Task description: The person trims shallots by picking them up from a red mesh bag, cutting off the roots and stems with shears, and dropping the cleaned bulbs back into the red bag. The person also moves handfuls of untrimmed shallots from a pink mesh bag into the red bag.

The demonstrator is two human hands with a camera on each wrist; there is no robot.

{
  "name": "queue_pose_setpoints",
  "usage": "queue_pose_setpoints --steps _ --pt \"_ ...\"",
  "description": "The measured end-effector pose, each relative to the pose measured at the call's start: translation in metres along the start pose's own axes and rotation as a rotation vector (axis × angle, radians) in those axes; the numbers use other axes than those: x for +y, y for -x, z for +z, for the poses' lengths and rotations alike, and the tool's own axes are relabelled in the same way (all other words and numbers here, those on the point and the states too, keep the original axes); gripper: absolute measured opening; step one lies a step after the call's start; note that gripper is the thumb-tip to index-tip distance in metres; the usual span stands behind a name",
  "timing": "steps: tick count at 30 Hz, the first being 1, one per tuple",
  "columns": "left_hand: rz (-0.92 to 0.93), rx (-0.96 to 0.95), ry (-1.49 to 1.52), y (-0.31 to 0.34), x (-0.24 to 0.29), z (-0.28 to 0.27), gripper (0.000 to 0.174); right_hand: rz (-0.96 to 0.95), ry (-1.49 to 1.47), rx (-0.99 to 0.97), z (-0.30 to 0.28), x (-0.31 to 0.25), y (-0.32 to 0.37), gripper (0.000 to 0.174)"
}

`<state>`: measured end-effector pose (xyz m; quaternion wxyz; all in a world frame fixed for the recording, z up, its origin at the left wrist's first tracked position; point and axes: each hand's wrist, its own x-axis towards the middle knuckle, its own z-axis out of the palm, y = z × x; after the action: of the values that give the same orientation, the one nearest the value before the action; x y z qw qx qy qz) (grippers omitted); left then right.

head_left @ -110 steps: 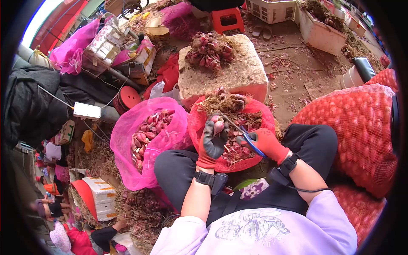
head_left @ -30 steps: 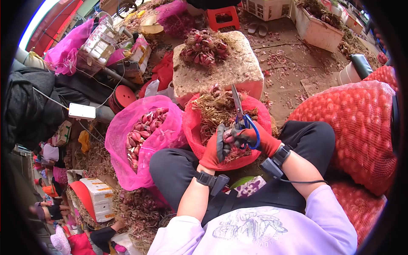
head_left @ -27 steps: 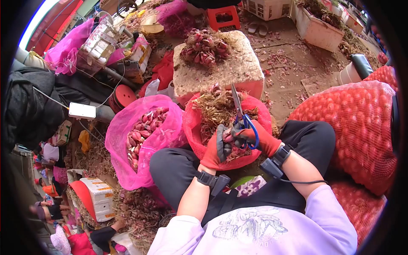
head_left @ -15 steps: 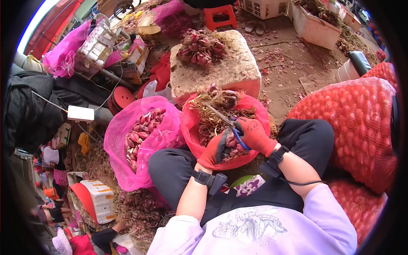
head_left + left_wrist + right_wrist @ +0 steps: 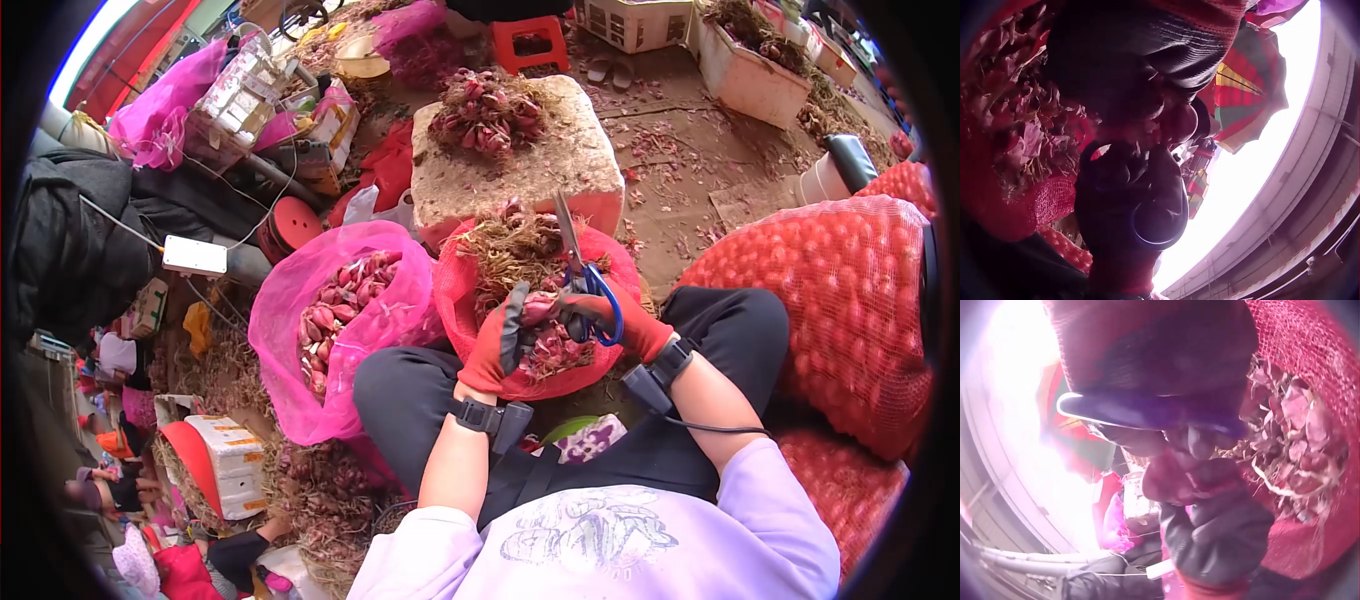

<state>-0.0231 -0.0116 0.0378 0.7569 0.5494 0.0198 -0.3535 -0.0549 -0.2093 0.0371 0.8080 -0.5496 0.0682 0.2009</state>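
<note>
My gloved left hand holds a reddish-purple shallot over the red mesh bag. Opposite it, my gloved right hand grips blue-handled scissors, whose blades point up and away from me. The right hand's fingertips meet the shallot too. In the right wrist view, the shallot sits between both hands, under the blue handle. The left wrist view shows a handle loop around the right hand's fingers. Below the hands lie loose papery skins; a dry-rooted shallot bunch lies at the bag's far side.
A pink mesh bag of trimmed shallots stands at the left. Beyond the red bag is a foam block bearing another shallot bunch. Full red net sacks crowd the right. A white box with wires hangs at the left.
The scissor blades, pointing up and left half a second ago, now point upward. Since the oldest frame, both hands have come lower over the red bag, and the right hand has closed in on the shallot.
</note>
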Motion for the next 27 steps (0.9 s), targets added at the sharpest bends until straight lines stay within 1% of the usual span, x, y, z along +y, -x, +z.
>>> queue_pose_setpoints --steps 2,3,5,6,7,9,10,12,13,15,16,17,18,19,20,22,23,24,25,26,27 --pt "0.021 0.005 -0.068 -0.002 -0.001 -0.002 0.049 0.105 -0.176 -0.062 0.004 -0.005 0.004 0.024" --pt "-0.005 -0.022 -0.051 -0.001 0.0 -0.002 0.05 0.057 -0.32 -0.172 0.002 -0.002 0.006 0.025" --pt "-0.054 -0.072 -0.016 0.002 0.003 -0.006 0.052 -0.083 0.068 -0.214 0.0 -0.001 -0.001 0.024" --pt "-0.016 -0.098 -0.109 0.001 0.001 -0.009 0.052 -0.153 0.262 -0.233 0.001 -0.003 -0.003 0.024" --pt "0.019 -0.124 -0.203 0.001 -0.004 -0.014 0.053 -0.089 0.259 -0.194 0.001 -0.005 0.001 0.023" --pt "-0.044 -0.197 -0.28 -0.001 0.0 -0.017 0.052 -0.114 0.412 -0.194 0.008 -0.017 0.012 0.024" --pt "-0.023 -0.245 -0.356 0.001 0.006 -0.014 0.052 -0.127 0.49 -0.191 0.009 -0.022 0.016 0.024" --pt "0.021 -0.337 -0.508 0.008 0.018 -0.005 0.051 -0.189 0.69 -0.064 0.005 -0.011 0.01 0.026" --pt "-0.123 -0.34 -0.411 0.006 0.012 -0.01 0.046 -0.221 0.789 -0.001 0.001 -0.002 0.003 0.027" --pt "-0.122 -0.43 -0.254 0.006 0.0 -0.007 0.042 -0.28 0.984 0.136 -0.006 0.015 -0.006 0.029" --pt "-0.124 -0.477 -0.177 0.005 -0.003 -0.004 0.04 -0.228 0.896 0.231 -0.01 0.02 -0.01 0.029" --pt "0.007 -0.427 -0.162 0.004 -0.004 -0.003 0.036 -0.177 0.808 0.322 -0.015 0.022 -0.015 0.029" --pt "-0.008 -0.316 -0.149 0.002 -0.005 -0.003 0.035 -0.126 0.721 0.407 -0.018 0.021 -0.018 0.03" --pt "-0.019 -0.202 -0.134 -0.003 -0.007 -0.006 0.035 -0.147 0.737 0.398 -0.013 0.0 -0.006 0.03" --pt "-0.029 -0.085 -0.119 -0.008 -0.01 -0.01 0.035 -0.196 0.704 0.392 -0.013 -0.003 -0.004 0.03" --pt "0.072 -0.042 -0.012 -0.011 -0.011 -0.012 0.034 -0.291 0.633 0.379 -0.015 -0.004 -0.002 0.028" --pt "0.109 -0.031 0.046 -0.011 -0.011 -0.012 0.034 -0.318 0.672 0.409 -0.013 -0.005 0.0 0.025" --pt "0.144 -0.02 0.103 -0.01 -0.009 -0.009 0.034 -0.299 0.639 0.418 -0.013 -0.004 0.001 0.025" --pt "0.168 -0.031 0.196 -0.012 -0.011 -0.009 0.03 -0.28 0.607 0.426 -0.015 -0.001 0.0 0.025" --pt "0.225 0.009 0.17 -0.015 -0.016 -0.009 0.029 -0.261 0.574 0.432 -0.016 0.002 -0.002 0.024" --pt "0.282 0.051 0.144 -0.017 -0.021 -0.007 0.029 -0.236 0.461 0.378 -0.018 0.006 -0.005 0.024"
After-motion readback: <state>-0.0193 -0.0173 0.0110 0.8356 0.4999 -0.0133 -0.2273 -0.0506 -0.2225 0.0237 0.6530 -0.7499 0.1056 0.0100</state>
